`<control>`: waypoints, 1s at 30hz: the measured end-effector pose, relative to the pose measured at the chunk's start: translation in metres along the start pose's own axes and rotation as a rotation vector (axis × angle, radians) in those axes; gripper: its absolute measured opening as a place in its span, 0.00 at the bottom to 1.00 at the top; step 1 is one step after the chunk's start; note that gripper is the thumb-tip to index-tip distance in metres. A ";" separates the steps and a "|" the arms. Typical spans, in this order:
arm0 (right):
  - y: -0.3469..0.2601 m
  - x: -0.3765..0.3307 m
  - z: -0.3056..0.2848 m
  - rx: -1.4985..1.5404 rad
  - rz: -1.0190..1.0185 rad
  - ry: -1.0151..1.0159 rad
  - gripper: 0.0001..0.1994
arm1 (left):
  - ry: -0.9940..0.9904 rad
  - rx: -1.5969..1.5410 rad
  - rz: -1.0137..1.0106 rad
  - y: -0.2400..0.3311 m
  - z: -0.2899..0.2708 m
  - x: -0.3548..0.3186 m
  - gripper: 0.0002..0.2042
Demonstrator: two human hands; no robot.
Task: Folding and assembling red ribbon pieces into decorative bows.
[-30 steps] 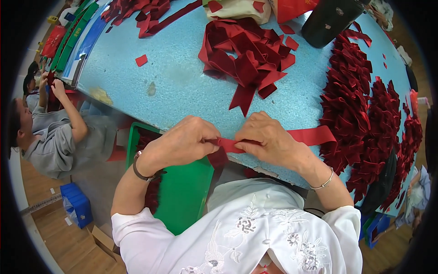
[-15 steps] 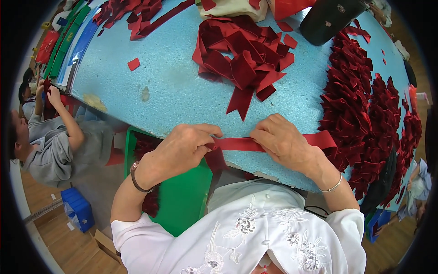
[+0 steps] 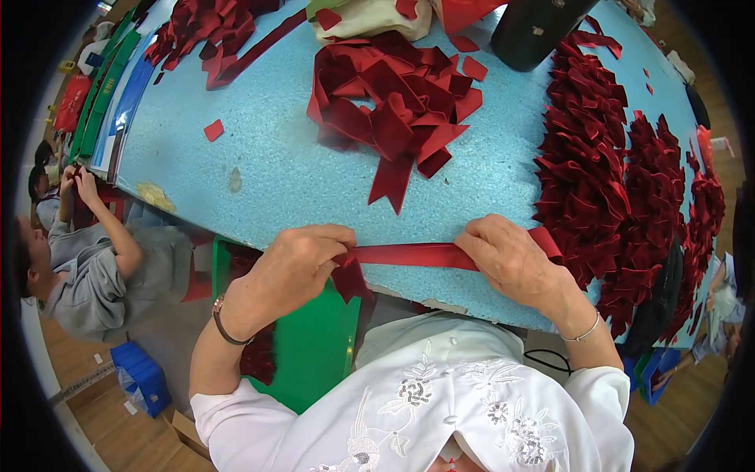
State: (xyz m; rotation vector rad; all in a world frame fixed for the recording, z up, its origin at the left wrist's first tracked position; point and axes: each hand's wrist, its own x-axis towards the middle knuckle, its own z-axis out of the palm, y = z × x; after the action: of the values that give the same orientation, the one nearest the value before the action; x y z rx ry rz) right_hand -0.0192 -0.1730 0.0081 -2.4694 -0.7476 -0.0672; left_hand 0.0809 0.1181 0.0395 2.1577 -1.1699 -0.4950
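hands drawn apart since before, left hand (image 3: pixel 303 263), right hand (image 3: pixel 511 259), red ribbon (image 3: pixel 409 254) stretched longer between them

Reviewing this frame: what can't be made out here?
Head view only:
- Ribbon strip: both ends hidden under the left hand and right hand.
- Green bin: contents mostly hidden by the left forearm and table edge.
- Black object: cut off by the top edge.

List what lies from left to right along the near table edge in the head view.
Green bin → left hand → red ribbon strip → right hand → heap of folded red ribbon pieces.
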 end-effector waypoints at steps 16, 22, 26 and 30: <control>-0.017 -0.025 -0.005 -0.127 0.061 -0.053 0.17 | -0.066 -0.014 -0.101 -0.001 -0.004 0.007 0.10; -0.019 -0.032 -0.009 -0.227 0.034 -0.051 0.18 | -0.072 -0.008 -0.131 -0.002 -0.010 0.009 0.09; -0.020 -0.034 -0.010 -0.281 0.044 -0.077 0.18 | -0.059 -0.001 -0.146 -0.002 -0.011 0.008 0.08; -0.020 -0.039 -0.003 -0.405 0.004 -0.057 0.17 | -0.054 0.013 -0.141 -0.001 -0.010 0.009 0.08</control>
State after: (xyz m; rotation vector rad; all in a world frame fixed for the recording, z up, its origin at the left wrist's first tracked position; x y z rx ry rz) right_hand -0.0620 -0.1803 0.0124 -2.8656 -0.8189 -0.1611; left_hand 0.0921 0.1142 0.0456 2.2615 -1.0559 -0.6115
